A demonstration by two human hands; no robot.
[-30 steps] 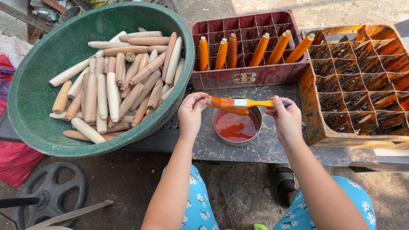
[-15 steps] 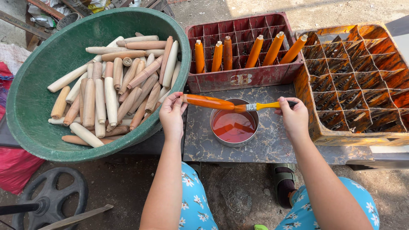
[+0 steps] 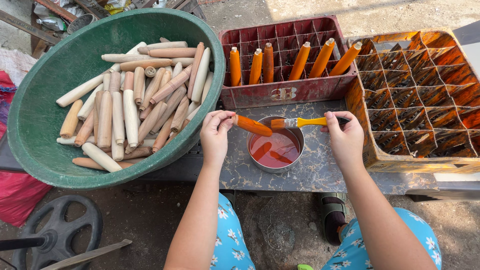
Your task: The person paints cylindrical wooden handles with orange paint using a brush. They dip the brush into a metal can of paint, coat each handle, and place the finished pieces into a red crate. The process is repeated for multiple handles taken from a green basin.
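A big green basin [image 3: 45, 105] overhangs the left edge of the low marbled worktop [image 3: 320, 165], heaped with bare wooden pegs [image 3: 130, 105] lying mostly lengthwise toward the far side; its rim presses close to the left hand. At the right edge an orange-stained divided crate [image 3: 425, 105] sits with its cells bare, its near wall just beside the right hand. Along the far edge a red divided crate [image 3: 285, 60] holds six orange-coated pegs [image 3: 300, 60] upright, leaning slightly right. Near the middle of the worktop, between the two hands, stands a round metal tin [image 3: 275, 150] of orange-red stain. The left hand [image 3: 216, 137] pinches one end of an orange-coated peg [image 3: 252, 126] between fingertips; the peg's long axis slants from upper left down to the right, its free end reaching over the tin's rim. The right hand [image 3: 345, 137] grips a yellow-handled brush [image 3: 305, 121], which lies nearly level, bristles pointing left above the tin and just short of the peg's tip, the handle's end hidden inside the fingers. Below the worktop, a dark wheel [image 3: 55, 235] is cut off at the lower left, and a sandalled foot [image 3: 332, 215] shows between floral-patterned knees.
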